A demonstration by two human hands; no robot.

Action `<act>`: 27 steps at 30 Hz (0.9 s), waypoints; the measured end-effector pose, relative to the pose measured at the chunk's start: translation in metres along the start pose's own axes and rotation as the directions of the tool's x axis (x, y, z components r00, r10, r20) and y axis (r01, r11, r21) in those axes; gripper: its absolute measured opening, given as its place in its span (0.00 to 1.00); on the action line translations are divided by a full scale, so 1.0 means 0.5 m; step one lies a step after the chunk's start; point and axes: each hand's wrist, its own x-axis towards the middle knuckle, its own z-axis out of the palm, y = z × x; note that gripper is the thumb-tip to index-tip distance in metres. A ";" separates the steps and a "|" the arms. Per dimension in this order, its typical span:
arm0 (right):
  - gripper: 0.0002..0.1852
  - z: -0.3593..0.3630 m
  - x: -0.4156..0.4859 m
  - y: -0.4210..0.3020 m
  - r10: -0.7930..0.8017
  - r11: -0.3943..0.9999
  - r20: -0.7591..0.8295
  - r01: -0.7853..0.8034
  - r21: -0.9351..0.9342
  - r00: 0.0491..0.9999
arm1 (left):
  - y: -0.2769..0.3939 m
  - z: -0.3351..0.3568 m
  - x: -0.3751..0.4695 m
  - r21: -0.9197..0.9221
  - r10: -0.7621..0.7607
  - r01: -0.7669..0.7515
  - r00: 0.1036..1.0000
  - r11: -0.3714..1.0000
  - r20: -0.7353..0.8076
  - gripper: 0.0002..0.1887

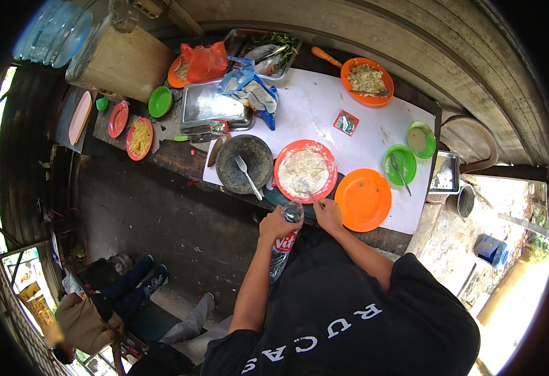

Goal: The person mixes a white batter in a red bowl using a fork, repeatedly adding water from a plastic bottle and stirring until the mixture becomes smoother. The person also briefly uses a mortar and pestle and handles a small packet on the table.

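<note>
My left hand (276, 226) grips a clear plastic bottle (280, 261) with a red label near its top, held at the table's front edge. Clear liquid appears to be inside it. Between the fingers of my right hand (329, 217) is the handle of a metal utensil (311, 194). Its far end sits in a pale, lumpy flour mixture (304, 170), so I cannot tell whether it is a spoon or a fork. A red plate (333, 165) holds this mixture. Just right of it lies an orange plate (363, 200) with a few dark specks.
Left of the red plate, a stone mortar (229, 162) carries a fork (248, 176). Two green bowls (408, 162) (429, 146), a seasoning sachet (346, 123) and a plate of shredded vegetables (372, 101) occupy the right side. Behind stands a metal tray (194, 110). People (86, 324) sit at lower left.
</note>
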 end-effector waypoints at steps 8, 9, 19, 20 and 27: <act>0.19 0.000 0.002 0.000 -0.003 1.000 -0.007 0.003 -0.005 1.000 | 0.004 -0.005 -0.007 -0.002 -0.025 0.025 1.000 1.000 -0.014 0.49; 0.19 0.000 0.002 0.000 0.003 1.000 -0.007 -0.004 -0.013 1.000 | 0.004 -0.006 -0.008 -0.002 -0.024 0.024 1.000 1.000 -0.016 0.49; 0.21 0.002 0.006 0.007 -0.020 1.000 -0.019 0.020 -0.001 1.000 | 0.004 -0.011 -0.014 0.015 -0.032 0.033 0.999 0.999 -0.029 0.51; 0.21 0.002 0.007 0.007 -0.014 1.000 -0.016 0.014 0.006 1.000 | 0.004 -0.012 -0.015 0.004 -0.026 0.026 0.999 1.000 -0.038 0.51; 0.20 -0.010 0.002 0.006 -0.006 1.000 -0.034 0.006 0.007 0.999 | 0.002 -0.017 -0.022 -0.008 -0.041 0.041 0.998 0.999 -0.040 0.55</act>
